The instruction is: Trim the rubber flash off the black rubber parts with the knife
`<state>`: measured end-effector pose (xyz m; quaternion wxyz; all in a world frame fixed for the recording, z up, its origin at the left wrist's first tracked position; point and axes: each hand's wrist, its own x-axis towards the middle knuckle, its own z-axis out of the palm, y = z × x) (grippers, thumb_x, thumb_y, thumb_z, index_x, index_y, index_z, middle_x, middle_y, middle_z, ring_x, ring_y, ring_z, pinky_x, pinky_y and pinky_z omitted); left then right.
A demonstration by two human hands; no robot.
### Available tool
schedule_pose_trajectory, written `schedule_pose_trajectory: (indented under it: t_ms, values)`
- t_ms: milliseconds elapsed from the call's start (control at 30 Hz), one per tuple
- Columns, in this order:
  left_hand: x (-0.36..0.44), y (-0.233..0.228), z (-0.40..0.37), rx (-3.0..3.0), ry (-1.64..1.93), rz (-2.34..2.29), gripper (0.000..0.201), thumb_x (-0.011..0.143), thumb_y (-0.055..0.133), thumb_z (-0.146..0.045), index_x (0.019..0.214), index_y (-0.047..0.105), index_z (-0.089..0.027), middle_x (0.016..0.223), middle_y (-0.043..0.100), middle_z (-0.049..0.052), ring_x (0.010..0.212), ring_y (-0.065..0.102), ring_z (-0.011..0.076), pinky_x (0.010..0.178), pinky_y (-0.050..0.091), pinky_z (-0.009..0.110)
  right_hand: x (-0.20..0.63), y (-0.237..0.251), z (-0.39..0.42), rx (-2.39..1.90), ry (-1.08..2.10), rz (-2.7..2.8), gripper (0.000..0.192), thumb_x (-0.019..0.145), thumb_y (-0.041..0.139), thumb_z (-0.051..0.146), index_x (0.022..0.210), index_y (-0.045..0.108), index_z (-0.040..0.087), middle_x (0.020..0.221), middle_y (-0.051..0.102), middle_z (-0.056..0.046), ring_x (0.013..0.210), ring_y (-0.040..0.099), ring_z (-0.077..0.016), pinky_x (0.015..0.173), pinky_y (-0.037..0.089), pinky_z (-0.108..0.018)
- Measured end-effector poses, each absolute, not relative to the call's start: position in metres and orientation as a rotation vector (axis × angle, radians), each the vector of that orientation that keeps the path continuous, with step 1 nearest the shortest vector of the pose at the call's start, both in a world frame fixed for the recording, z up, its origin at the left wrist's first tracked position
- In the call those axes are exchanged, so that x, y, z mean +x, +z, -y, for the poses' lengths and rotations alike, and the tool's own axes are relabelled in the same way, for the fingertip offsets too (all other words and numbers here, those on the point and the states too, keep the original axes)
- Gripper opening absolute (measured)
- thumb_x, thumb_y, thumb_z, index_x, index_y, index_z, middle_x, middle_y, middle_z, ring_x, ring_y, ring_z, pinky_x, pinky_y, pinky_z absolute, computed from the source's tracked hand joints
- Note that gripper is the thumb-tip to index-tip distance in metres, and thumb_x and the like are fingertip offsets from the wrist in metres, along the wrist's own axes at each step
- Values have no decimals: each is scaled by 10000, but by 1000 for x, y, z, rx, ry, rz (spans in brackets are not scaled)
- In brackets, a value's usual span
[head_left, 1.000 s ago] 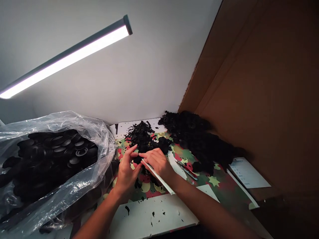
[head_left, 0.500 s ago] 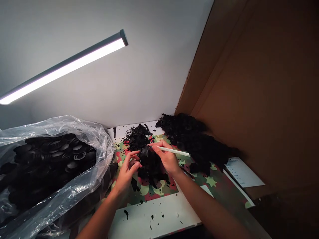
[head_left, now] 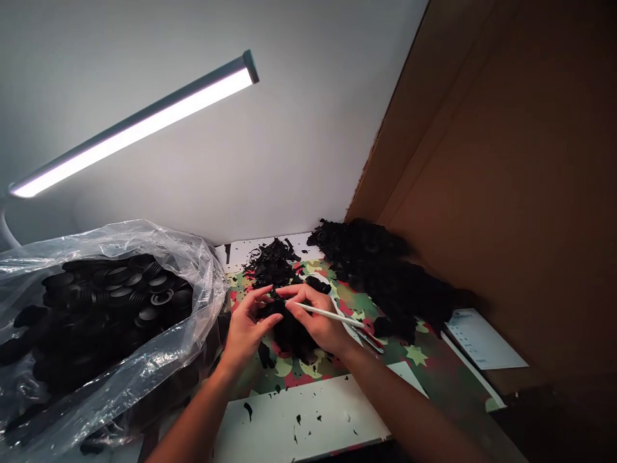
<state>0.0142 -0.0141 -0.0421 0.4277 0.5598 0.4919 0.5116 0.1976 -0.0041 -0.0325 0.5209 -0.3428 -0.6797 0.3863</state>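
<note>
My right hand [head_left: 321,318] is closed round a slim white-handled tool [head_left: 337,316], its shaft slanting out to the right past the knuckles. The working end of the tool is hidden by my fingers. My left hand [head_left: 248,321] curls its fingers and thumb round a dark part [head_left: 270,311], probably rubber, whose shape is hard to make out against the black material behind it. Both hands are close together over a heap of black scraps [head_left: 294,337] on the camouflage-patterned mat [head_left: 284,368].
On the left, a clear plastic bag [head_left: 207,276] holds many black round parts [head_left: 118,292]. Black shavings [head_left: 274,257] lie behind my hands. A larger black pile [head_left: 385,276] leans toward the cardboard wall [head_left: 506,193]. Metal tools [head_left: 371,341] and a white card [head_left: 486,339] lie at right.
The view has shifted slightly. My right hand has turned, and the tool now slants more steeply. My left fingers have moved closer to the right hand; more of the metal tools shows.
</note>
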Motion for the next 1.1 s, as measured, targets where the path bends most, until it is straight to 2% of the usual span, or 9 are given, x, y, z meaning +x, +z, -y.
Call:
schedule_pose_trajectory:
  t_ms: [100, 267, 433, 700, 767, 867, 967, 1033, 1100]
  values:
    - [15, -40, 16, 1443, 1314, -1253, 510, 683, 852, -313, 1170, 721, -236, 914, 705, 32, 847, 662, 191, 715, 561, 287, 196, -30, 9, -797, 743, 1823, 154, 981, 559, 280, 843, 606, 230, 1205, 729, -93, 1085, 690, -238, 952, 541, -433]
    - [16, -40, 18, 1503, 1357, -1296, 440, 707, 823, -318, 1132, 739, -237, 937, 729, 46, 852, 680, 204, 715, 574, 301, 191, -38, 9, -756, 506, 1947, 154, 1014, 486, 263, 985, 635, 238, 1105, 751, -100, 1014, 708, -252, 885, 574, -440]
    - [13, -43, 17, 1588, 1310, -1316, 454, 714, 814, -307, 1158, 742, -247, 1029, 772, 65, 897, 707, 223, 787, 590, 342, 189, -47, 6, -702, 427, 1972, 165, 1015, 477, 217, 998, 640, 235, 1094, 755, -107, 1006, 727, -237, 873, 608, -399]
    - [14, -35, 20, 1583, 1291, -1264, 473, 748, 788, -291, 1212, 705, -252, 1001, 779, 47, 953, 732, 237, 896, 581, 385, 186, -50, 10, -669, 422, 1990, 201, 1027, 446, 217, 995, 644, 236, 1087, 754, -108, 1014, 732, -233, 876, 616, -397]
    - [15, -35, 20, 1559, 1300, -1280, 466, 750, 787, -290, 1206, 701, -247, 995, 772, 49, 948, 729, 234, 882, 583, 382, 184, -50, 10, -745, 407, 1954, 228, 1030, 421, 212, 1013, 646, 241, 1049, 750, -106, 1003, 725, -239, 888, 604, -413]
    - [19, -36, 22, 1437, 1347, -1293, 480, 733, 812, -316, 1190, 694, -233, 958, 753, 50, 879, 726, 219, 770, 595, 336, 188, -52, 3, -927, 376, 1848, 226, 1026, 420, 228, 1029, 646, 231, 1003, 741, -109, 948, 718, -249, 870, 593, -414]
    - [20, -37, 23, 1307, 1434, -1233, 555, 701, 849, -345, 1217, 675, -236, 959, 737, 53, 899, 719, 223, 738, 588, 313, 203, -56, -12, -1086, 331, 1722, 209, 1018, 437, 256, 991, 643, 233, 932, 739, -88, 867, 716, -242, 786, 588, -377]
    - [19, -40, 21, 1245, 1473, -1163, 594, 687, 867, -349, 1234, 664, -242, 971, 727, 52, 966, 708, 233, 773, 578, 309, 213, -58, -20, -1141, 334, 1655, 194, 1005, 472, 291, 911, 636, 245, 870, 742, -66, 794, 716, -229, 720, 578, -346]
    - [17, -44, 19, 1178, 1495, -1098, 589, 673, 877, -363, 1211, 673, -236, 986, 718, 56, 940, 696, 218, 745, 562, 285, 221, -56, -23, -1170, 364, 1601, 207, 987, 506, 332, 837, 621, 249, 838, 748, -60, 757, 715, -228, 690, 570, -341]
